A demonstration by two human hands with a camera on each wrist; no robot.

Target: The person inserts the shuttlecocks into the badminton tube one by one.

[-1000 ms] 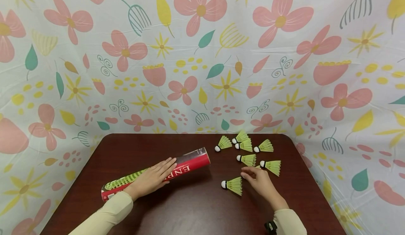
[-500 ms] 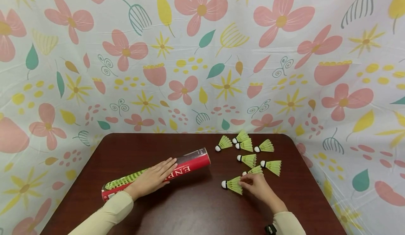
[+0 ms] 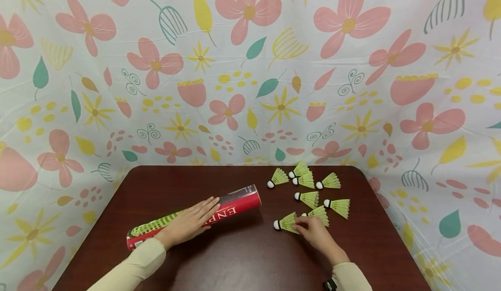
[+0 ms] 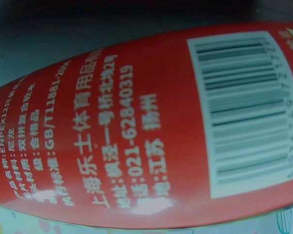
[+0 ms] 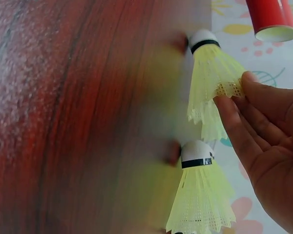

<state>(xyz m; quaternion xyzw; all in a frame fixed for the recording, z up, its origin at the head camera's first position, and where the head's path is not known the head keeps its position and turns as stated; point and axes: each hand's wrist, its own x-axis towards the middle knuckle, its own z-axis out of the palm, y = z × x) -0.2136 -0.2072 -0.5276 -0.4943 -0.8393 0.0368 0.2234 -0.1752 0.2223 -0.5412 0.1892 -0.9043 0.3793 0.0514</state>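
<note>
A red and black shuttlecock tube [image 3: 235,208] lies slantwise on the table, its open end toward the right; yellow-green netting is printed on its left part. Across its middle rests my left hand [image 3: 193,222], fingers extended. The left wrist view is filled by the tube's red side [image 4: 171,122] with a barcode. My right hand [image 3: 316,233] pinches a yellow-green shuttlecock [image 3: 285,223] by its skirt edge between thumb and finger; the right wrist view shows this pinched shuttlecock [image 5: 205,73] with its white cork pointing away from the hand. Another shuttlecock [image 3: 318,214] lies just behind the right hand.
Several more shuttlecocks lie loosely at the table's back right, among them one shuttlecock [image 3: 338,207] on the right and one shuttlecock [image 3: 278,178] farther left. The dark wooden table [image 3: 235,265] ends at a flower-patterned cloth [image 3: 242,121] behind it.
My right hand has moved from beside the front shuttlecock to its skirt, pinched it and shifted it slightly upward in the view. The left hand and the tube stay nearly where they were.
</note>
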